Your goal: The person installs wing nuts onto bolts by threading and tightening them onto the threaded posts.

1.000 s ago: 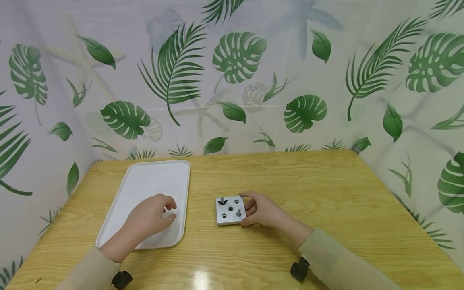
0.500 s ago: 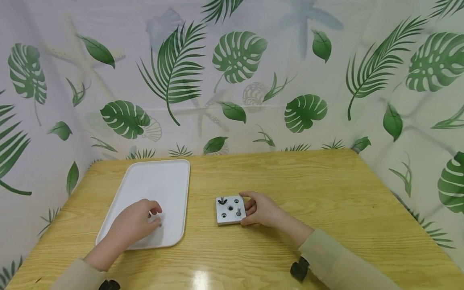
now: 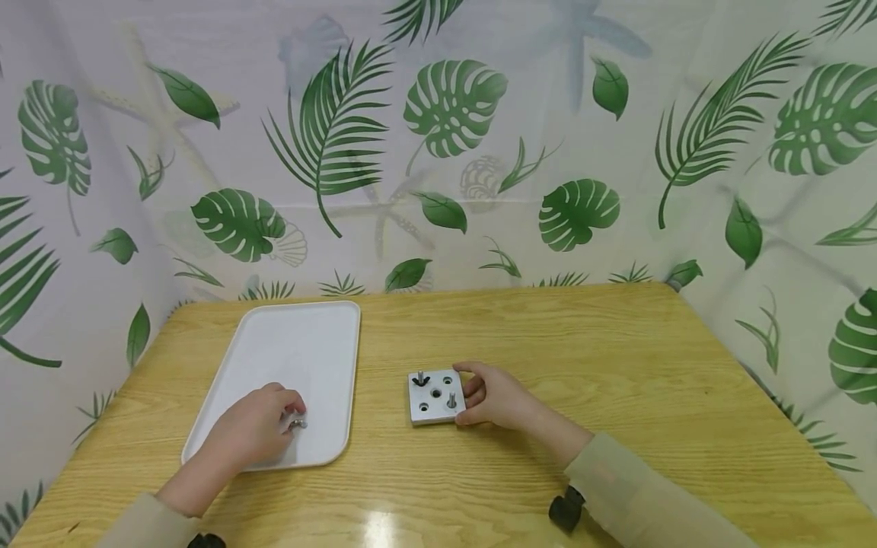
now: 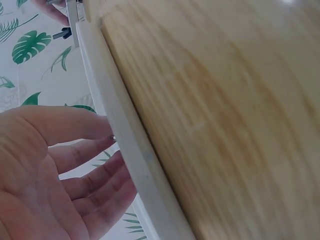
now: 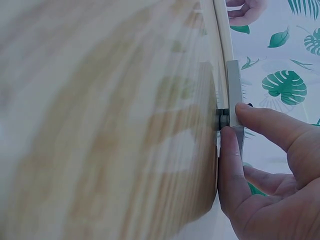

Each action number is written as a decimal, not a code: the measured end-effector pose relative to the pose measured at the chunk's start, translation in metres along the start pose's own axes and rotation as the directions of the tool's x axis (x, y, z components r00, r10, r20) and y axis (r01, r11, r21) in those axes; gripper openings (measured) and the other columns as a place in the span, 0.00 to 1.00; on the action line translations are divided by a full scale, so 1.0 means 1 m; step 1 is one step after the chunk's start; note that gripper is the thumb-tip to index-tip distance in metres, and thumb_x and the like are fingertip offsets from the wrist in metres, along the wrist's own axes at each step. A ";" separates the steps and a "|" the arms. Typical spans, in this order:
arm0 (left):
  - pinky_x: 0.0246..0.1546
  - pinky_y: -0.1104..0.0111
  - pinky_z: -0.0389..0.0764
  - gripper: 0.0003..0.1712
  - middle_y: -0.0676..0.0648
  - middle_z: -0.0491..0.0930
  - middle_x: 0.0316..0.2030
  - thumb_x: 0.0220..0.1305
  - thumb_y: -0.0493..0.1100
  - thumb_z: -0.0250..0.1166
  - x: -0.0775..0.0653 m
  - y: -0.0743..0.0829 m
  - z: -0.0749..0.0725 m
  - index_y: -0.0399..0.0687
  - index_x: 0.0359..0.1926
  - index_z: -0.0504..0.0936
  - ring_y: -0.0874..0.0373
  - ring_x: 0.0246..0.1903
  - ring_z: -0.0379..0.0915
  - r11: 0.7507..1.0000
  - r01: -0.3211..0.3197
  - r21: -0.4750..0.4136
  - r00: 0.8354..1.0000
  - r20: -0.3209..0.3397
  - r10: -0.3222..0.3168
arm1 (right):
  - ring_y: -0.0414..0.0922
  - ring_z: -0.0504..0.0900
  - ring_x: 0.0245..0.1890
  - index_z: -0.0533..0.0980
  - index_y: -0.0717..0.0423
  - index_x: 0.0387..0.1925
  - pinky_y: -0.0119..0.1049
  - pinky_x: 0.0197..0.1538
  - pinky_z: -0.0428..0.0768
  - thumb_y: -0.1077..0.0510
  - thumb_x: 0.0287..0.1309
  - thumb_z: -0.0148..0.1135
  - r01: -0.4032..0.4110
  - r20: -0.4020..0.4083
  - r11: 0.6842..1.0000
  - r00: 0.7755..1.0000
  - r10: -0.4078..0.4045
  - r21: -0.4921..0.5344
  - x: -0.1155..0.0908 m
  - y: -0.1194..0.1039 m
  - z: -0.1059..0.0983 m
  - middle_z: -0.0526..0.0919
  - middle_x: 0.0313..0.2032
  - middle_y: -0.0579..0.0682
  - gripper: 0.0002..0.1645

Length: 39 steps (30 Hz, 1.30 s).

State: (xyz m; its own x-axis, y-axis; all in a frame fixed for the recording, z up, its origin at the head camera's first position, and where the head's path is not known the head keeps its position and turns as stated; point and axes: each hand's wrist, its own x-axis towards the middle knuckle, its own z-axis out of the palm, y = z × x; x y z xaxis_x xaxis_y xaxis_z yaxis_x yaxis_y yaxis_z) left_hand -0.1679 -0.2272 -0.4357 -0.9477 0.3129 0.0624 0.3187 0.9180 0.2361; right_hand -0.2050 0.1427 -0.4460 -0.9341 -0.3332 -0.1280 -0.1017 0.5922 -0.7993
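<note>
A square silver metal plate (image 3: 435, 415) lies mid-table, with several holes and two upright bolts in its top. One bolt, at the back left, carries a black wing nut (image 3: 421, 381); the front-right bolt (image 3: 451, 400) is bare. My right hand (image 3: 500, 397) grips the plate's right side between thumb and fingers, and the right wrist view shows the plate (image 5: 234, 90) edge-on, raised off the table. Over the white tray (image 3: 322, 358), my left hand (image 3: 256, 426) pinches a small silver metal piece (image 3: 297, 423); fingers hide most of it.
The tray sits on the left part of the wooden table (image 3: 548, 327). A leaf-patterned cloth (image 3: 507, 228) stands behind the table and along both sides. A dark wrist camera (image 3: 566, 509) hangs under the right sleeve.
My left hand has moved left and down toward the near part of the tray, and its fingers have closed on the small silver piece. The right hand and plate stay put.
</note>
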 end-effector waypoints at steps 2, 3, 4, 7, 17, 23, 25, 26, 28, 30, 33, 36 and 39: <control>0.40 0.59 0.82 0.11 0.50 0.81 0.36 0.57 0.32 0.76 0.001 0.000 0.001 0.48 0.39 0.87 0.58 0.35 0.77 1.000 0.007 -0.004 1.000 -0.001 -0.007 | 0.43 0.86 0.41 0.67 0.65 0.75 0.37 0.47 0.86 0.69 0.51 0.82 0.003 -0.001 1.000 1.000 -0.003 0.000 0.000 0.000 0.000 0.83 0.48 0.59 0.52; 0.40 0.59 0.81 0.11 0.50 0.81 0.35 0.57 0.32 0.77 0.001 0.000 0.001 0.48 0.39 0.87 0.58 0.34 0.76 1.000 0.016 -0.009 1.000 0.000 -0.016 | 0.43 0.86 0.41 0.67 0.65 0.75 0.37 0.47 0.86 0.69 0.51 0.82 0.004 -0.002 1.000 1.000 -0.004 -0.001 0.000 0.000 0.000 0.83 0.48 0.59 0.52; 0.39 0.60 0.80 0.11 0.51 0.81 0.34 0.56 0.32 0.77 0.002 0.001 0.002 0.49 0.38 0.87 0.58 0.34 0.75 1.000 0.025 -0.016 1.000 0.003 -0.025 | 0.43 0.86 0.41 0.67 0.65 0.75 0.36 0.47 0.86 0.69 0.51 0.82 0.003 -0.001 1.000 1.000 -0.003 0.001 0.000 0.000 0.000 0.83 0.48 0.59 0.52; 0.37 0.61 0.79 0.11 0.51 0.80 0.33 0.57 0.32 0.77 0.002 0.001 0.002 0.49 0.37 0.86 0.59 0.33 0.75 0.998 0.046 -0.036 0.999 0.008 -0.046 | 0.43 0.86 0.41 0.67 0.65 0.75 0.36 0.46 0.86 0.69 0.51 0.82 0.004 0.000 1.000 1.000 -0.004 0.006 0.000 0.001 0.000 0.83 0.48 0.59 0.52; 0.36 0.62 0.77 0.09 0.53 0.81 0.30 0.57 0.37 0.79 0.000 -0.001 0.001 0.50 0.32 0.85 0.60 0.31 0.73 0.991 0.105 -0.085 0.994 0.001 -0.106 | 0.43 0.86 0.41 0.67 0.64 0.76 0.36 0.46 0.86 0.69 0.51 0.82 -0.003 0.002 1.000 1.000 0.003 0.009 0.001 0.003 0.000 0.83 0.48 0.58 0.52; 0.34 0.65 0.75 0.10 0.54 0.80 0.26 0.57 0.34 0.78 0.001 -0.002 0.002 0.50 0.30 0.85 0.61 0.29 0.71 0.992 0.082 -0.095 0.996 -0.014 -0.084 | 0.43 0.86 0.41 0.67 0.64 0.76 0.36 0.46 0.85 0.69 0.51 0.82 -0.003 0.000 1.000 1.000 0.003 0.014 0.002 0.003 0.000 0.83 0.48 0.59 0.52; 0.34 0.65 0.75 0.10 0.54 0.79 0.26 0.57 0.33 0.78 0.001 -0.002 0.002 0.50 0.29 0.85 0.61 0.29 0.72 0.992 0.078 -0.096 0.997 -0.013 -0.080 | 0.43 0.86 0.41 0.67 0.64 0.76 0.36 0.46 0.86 0.69 0.51 0.82 -0.001 0.001 1.000 1.000 0.001 0.012 0.002 0.003 0.000 0.83 0.48 0.59 0.52; 0.34 0.65 0.75 0.10 0.54 0.79 0.26 0.57 0.32 0.77 0.001 -0.001 0.002 0.50 0.29 0.85 0.61 0.29 0.72 0.992 0.080 -0.096 0.997 -0.010 -0.081 | 0.43 0.86 0.41 0.67 0.64 0.76 0.36 0.46 0.86 0.69 0.51 0.82 0.000 0.002 1.000 1.000 0.000 0.013 0.002 0.003 0.000 0.83 0.48 0.59 0.52; 0.34 0.65 0.75 0.10 0.54 0.80 0.26 0.58 0.32 0.77 0.002 0.000 0.001 0.49 0.29 0.84 0.61 0.29 0.72 0.991 0.087 -0.097 0.996 -0.003 -0.088 | 0.43 0.86 0.41 0.67 0.65 0.76 0.36 0.46 0.85 0.69 0.51 0.82 -0.001 0.004 1.000 1.000 0.000 0.016 0.001 0.002 -0.001 0.83 0.48 0.59 0.52; 0.34 0.65 0.75 0.10 0.54 0.79 0.26 0.58 0.31 0.75 0.001 0.000 0.002 0.49 0.29 0.84 0.61 0.29 0.71 0.991 0.095 -0.095 0.995 0.003 -0.095 | 0.43 0.86 0.41 0.67 0.65 0.76 0.36 0.46 0.86 0.69 0.51 0.82 -0.002 0.006 1.000 1.000 0.001 0.017 0.001 0.002 -0.001 0.83 0.48 0.59 0.52; 0.34 0.65 0.74 0.11 0.54 0.78 0.26 0.58 0.29 0.72 0.001 0.000 0.002 0.50 0.28 0.83 0.60 0.29 0.70 0.992 0.100 -0.082 0.995 0.008 -0.100 | 0.43 0.86 0.41 0.67 0.64 0.76 0.36 0.46 0.85 0.68 0.51 0.82 -0.002 0.004 1.000 1.000 0.002 0.014 0.001 0.001 -0.001 0.83 0.48 0.59 0.52; 0.33 0.64 0.72 0.13 0.54 0.77 0.25 0.56 0.28 0.69 0.001 0.000 0.003 0.51 0.27 0.82 0.59 0.29 0.69 0.993 0.092 -0.071 0.996 0.009 -0.092 | 0.43 0.86 0.41 0.67 0.64 0.76 0.36 0.46 0.85 0.68 0.51 0.82 -0.001 0.002 1.000 1.000 0.001 0.009 0.001 0.002 0.000 0.83 0.48 0.59 0.52; 0.32 0.65 0.71 0.13 0.54 0.75 0.24 0.57 0.28 0.69 0.001 0.000 0.004 0.52 0.26 0.81 0.59 0.28 0.68 0.994 0.083 -0.066 0.997 0.008 -0.083 | 0.43 0.86 0.41 0.67 0.64 0.76 0.35 0.46 0.85 0.68 0.51 0.82 0.001 -0.001 1.000 1.000 -0.001 0.004 0.002 0.003 0.000 0.83 0.48 0.58 0.52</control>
State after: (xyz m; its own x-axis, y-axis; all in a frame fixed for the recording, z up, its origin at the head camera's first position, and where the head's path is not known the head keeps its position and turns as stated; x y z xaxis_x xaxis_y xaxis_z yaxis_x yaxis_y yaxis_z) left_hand -0.1692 -0.2261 -0.4397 -0.9707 0.2378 0.0347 0.2370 0.9228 0.3037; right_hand -0.2074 0.1441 -0.4487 -0.9344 -0.3329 -0.1265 -0.1014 0.5890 -0.8017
